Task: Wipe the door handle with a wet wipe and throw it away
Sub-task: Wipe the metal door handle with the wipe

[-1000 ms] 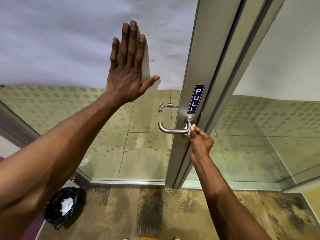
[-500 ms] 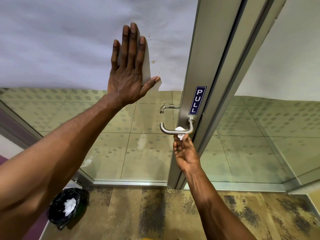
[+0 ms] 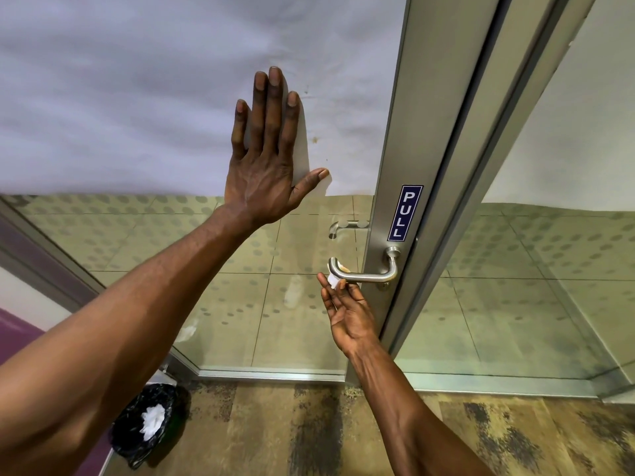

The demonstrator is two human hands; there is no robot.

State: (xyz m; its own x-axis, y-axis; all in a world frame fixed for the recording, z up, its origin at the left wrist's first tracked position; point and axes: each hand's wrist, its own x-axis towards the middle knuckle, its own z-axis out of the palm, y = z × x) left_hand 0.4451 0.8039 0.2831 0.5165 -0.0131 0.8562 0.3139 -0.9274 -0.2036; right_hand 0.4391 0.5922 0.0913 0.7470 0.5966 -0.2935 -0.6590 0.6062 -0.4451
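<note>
A brushed steel lever handle (image 3: 369,275) juts left from the metal door frame (image 3: 405,139), under a blue PULL sign (image 3: 404,213). My right hand (image 3: 347,312) reaches up from below, palm up, and pinches a small white wet wipe (image 3: 333,280) against the underside of the handle near its free left end. My left hand (image 3: 266,156) lies flat on the frosted glass door panel (image 3: 137,97), fingers spread and pointing up, holding nothing.
A black-lined waste bin (image 3: 146,424) with white crumpled paper inside stands on the floor at the lower left. A second handle (image 3: 345,225) shows through the glass on the far side. A fixed glass panel (image 3: 549,286) fills the right. Worn patterned carpet (image 3: 309,434) covers the floor.
My right hand has slid the wipe leftward along the handle, from the post at the frame to the free end, and turned palm up. My left hand stays pressed on the glass.
</note>
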